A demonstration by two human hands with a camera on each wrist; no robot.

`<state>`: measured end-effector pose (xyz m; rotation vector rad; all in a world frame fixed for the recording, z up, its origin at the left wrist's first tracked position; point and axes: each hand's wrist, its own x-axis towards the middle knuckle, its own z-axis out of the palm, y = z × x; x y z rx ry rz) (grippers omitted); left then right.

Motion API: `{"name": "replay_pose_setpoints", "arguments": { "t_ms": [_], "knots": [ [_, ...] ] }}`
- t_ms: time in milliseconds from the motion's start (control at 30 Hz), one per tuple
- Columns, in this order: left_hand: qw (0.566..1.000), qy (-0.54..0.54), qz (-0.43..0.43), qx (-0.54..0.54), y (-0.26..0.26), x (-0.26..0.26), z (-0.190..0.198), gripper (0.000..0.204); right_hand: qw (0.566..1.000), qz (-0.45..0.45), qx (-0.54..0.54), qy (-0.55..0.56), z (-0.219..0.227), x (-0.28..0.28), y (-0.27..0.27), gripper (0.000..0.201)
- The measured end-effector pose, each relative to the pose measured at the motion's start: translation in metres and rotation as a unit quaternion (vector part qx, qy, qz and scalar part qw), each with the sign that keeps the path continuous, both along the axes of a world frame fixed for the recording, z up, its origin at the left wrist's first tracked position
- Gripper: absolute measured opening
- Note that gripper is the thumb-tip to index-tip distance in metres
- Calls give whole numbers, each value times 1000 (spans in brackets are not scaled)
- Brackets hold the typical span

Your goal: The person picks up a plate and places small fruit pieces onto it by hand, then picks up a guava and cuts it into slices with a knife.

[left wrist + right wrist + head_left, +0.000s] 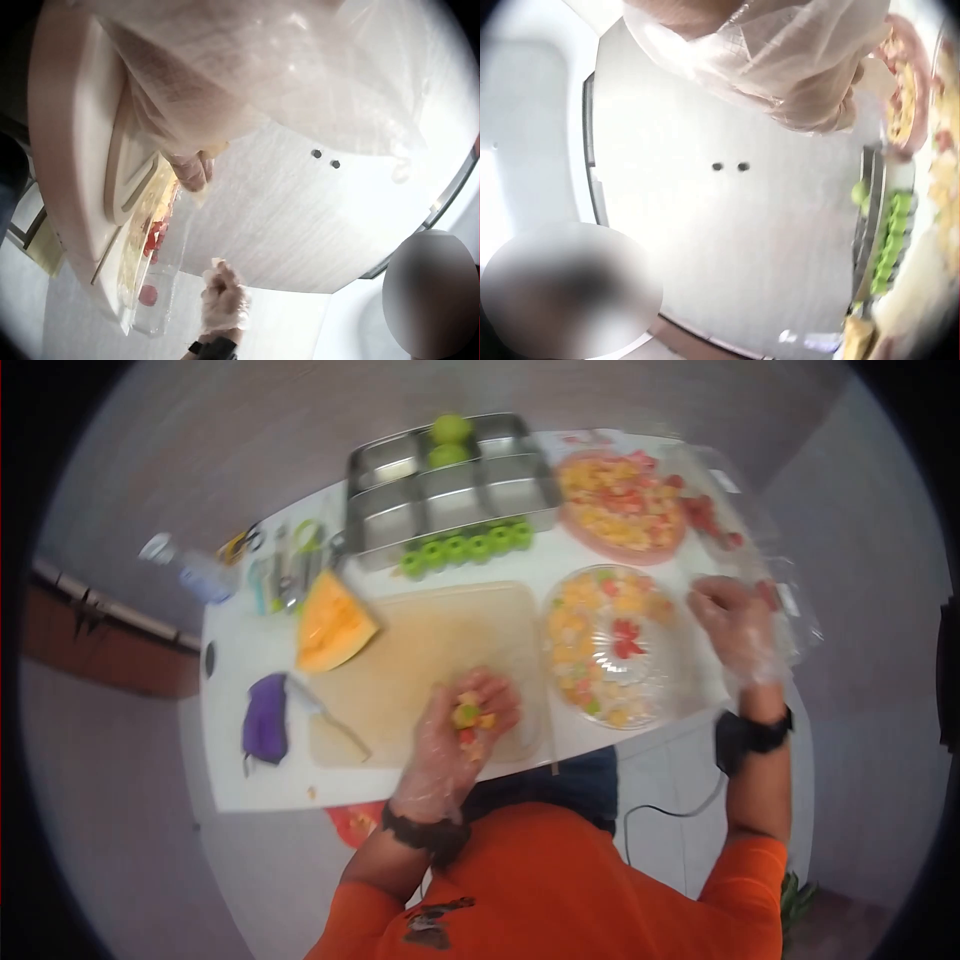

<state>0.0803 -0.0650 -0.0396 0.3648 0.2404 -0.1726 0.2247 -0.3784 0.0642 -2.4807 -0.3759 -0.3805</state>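
Evidently, in the head view, the left hand [447, 732] was turned palm up over the near edge of a cutting board [420, 615], its gloved fingers curled around diced fruit [467, 714]. The right hand [735, 622] hung near the table's [250, 792] right edge, beside a clear platter [608, 660] of fruit, its fingers bent inward; whether they pinched anything could not be told. A knife [345, 733] lay at the board's near-left corner. Tilting or loosening the left palm could spill the dice, since wet plastic film is probably slippery; a careless forearm could knock the knife.

In the left wrist view, a baggy glove [300, 82] hid most of the grasp; its loose film might snag.

In the right wrist view, glove folds obscured the right fingertips; a pink bowl [921, 82] stood beyond.
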Motion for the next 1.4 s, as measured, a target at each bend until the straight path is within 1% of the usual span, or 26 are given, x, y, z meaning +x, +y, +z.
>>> {"name": "replay_pose_setpoints", "arguments": {
  "t_ms": [33,67,100,133,200,233,267,300,333,400,567,600,667,733,767,833,900,967,1033,1067,1133,1200,1267,1333,1367,1400],
  "knots": [
    [993,-66,-29,-89,1,5,-11,63,999,27,13,-21,16,-14,16,15],
    [974,-133,-56,-174,3,8,-23,64,999,30,17,7,28,-30,37,14],
    [979,-127,-34,-159,4,7,-23,64,997,73,30,9,23,-40,51,15],
    [981,-116,-38,-153,4,7,-24,63,989,146,12,-26,23,-54,73,16],
    [983,-107,-42,-144,7,1,-15,62,960,280,17,-6,16,-75,112,19],
    [998,-40,-18,-55,5,-2,-4,61,949,316,-9,22,16,-81,129,21],
    [999,26,6,33,4,-4,2,60,948,318,-9,20,8,-84,142,21],
    [999,-24,6,26,6,-6,-10,57,944,328,-34,20,-5,-85,153,22],
    [999,-25,7,26,6,-6,-6,57,940,336,-59,20,-18,-86,161,23],
    [999,17,22,19,3,-7,4,57,941,333,-58,12,-33,-87,169,23],
    [1000,-18,9,-7,6,-5,-12,57,943,318,-97,21,-40,-90,167,23],
    [999,-19,10,-24,5,-5,-13,57,946,313,-87,21,-39,-91,168,21],
    [1000,-16,11,-9,7,-6,-11,57,949,307,-74,19,-40,-93,169,20],
    [1000,-15,7,4,7,-6,-14,57,955,286,-43,65,-44,-95,164,18],
    [999,-33,11,-33,9,-6,-20,57,957,280,-45,63,-42,-93,164,18],
    [995,-53,-8,-87,4,-4,-16,57,953,294,23,68,-36,-90,163,16],
    [996,65,59,24,0,-4,-1,56,959,272,13,78,-38,-88,157,16],
    [999,38,37,-3,0,-4,-3,57,961,263,10,83,-36,-83,151,16],
    [999,16,30,-27,3,-5,-6,59,956,268,121,-1,-33,-78,144,10],
    [1000,-5,19,-9,4,-5,-8,56,958,264,115,-3,-30,-75,135,10],
    [1000,-27,5,4,7,-6,-11,54,977,161,138,-15,-22,-66,108,9],
    [1000,-26,3,-8,7,-4,-13,55,980,72,186,11,-29,-52,69,7],
    [1000,2,20,11,-1,-2,2,58,984,-46,150,82,-30,-38,32,6],
    [998,29,37,35,-3,-2,9,60,975,-148,59,154,-41,-20,0,9],
    [998,35,37,38,-3,-2,10,60,975,-149,57,152,-50,-15,-12,9],
    [998,41,37,42,-3,-2,10,60,972,-165,9,165,-55,-11,-18,12]
  ]
}}
